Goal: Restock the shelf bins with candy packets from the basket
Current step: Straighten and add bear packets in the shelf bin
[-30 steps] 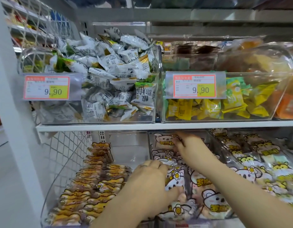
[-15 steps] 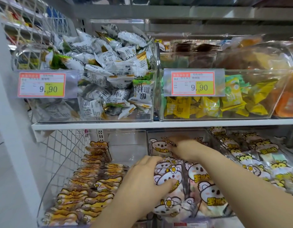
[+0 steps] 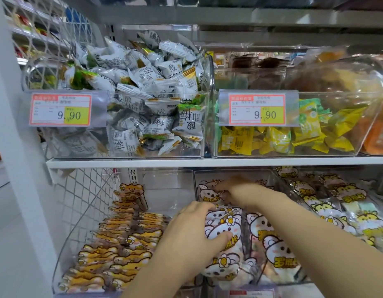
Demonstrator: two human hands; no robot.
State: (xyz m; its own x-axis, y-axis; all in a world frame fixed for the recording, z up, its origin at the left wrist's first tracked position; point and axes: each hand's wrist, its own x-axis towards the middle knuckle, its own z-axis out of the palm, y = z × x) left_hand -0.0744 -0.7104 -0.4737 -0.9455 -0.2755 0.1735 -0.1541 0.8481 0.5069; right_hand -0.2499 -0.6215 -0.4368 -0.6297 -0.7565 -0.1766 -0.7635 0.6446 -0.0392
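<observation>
White bear packets (image 3: 224, 230) under left hand (image 3: 192, 237) | right hand (image 3: 240, 191) grip blurred, unclear

Left hand (image 3: 192, 237) and right hand (image 3: 240, 191) press bear packets (image 3: 224, 224) in bin (image 3: 235, 174).

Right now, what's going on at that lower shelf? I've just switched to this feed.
A person is working in the middle clear bin on the lower shelf, which holds pink-and-white bear packets. The left hand presses on the near packets at the front, thumb across one of them. The right hand reaches to the back of the same bin, fingers on a packet there. The bin to the left holds rows of orange bear packets. No basket is in view.
</observation>
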